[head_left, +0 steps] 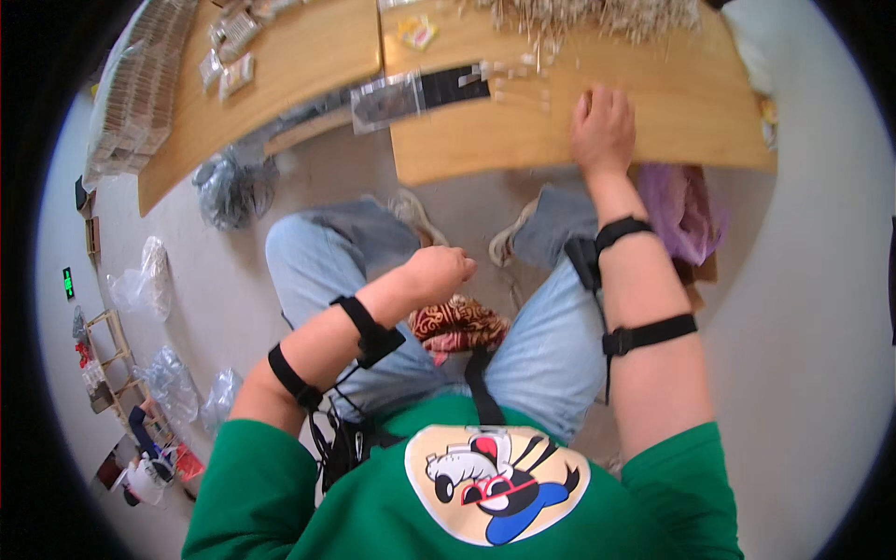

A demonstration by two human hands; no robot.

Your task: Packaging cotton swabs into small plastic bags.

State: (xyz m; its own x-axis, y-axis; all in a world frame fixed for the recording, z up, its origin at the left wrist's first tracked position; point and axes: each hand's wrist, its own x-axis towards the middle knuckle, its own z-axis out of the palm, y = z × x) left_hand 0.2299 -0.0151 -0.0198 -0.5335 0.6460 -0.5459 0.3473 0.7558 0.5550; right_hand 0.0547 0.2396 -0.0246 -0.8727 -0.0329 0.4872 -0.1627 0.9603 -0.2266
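Note:
My left hand point(441, 271) is held over my lap with its fingers curled in. Anything inside it is hidden from this view. Farther forward, my right hand point(605, 131) is at the wooden table point(691, 135), back of the hand up and fingers bent. Whether it holds something cannot be made out. Beyond it lies a heap of thin pale sticks point(607, 17) that look like cotton swabs. A few loose sticks point(523, 93) are scattered to its left. Near the table's edge lie a clear plastic bag point(387, 101) and a black flat piece point(455, 86).
A yellow-and-white packet point(417, 33) lies farther back. On the left table are small packets point(236, 77) and a long stack of bagged goods point(145, 89). Below hang a purple bag point(683, 210) and grey plastic bags point(233, 191). A patterned cloth point(457, 325) lies between my legs.

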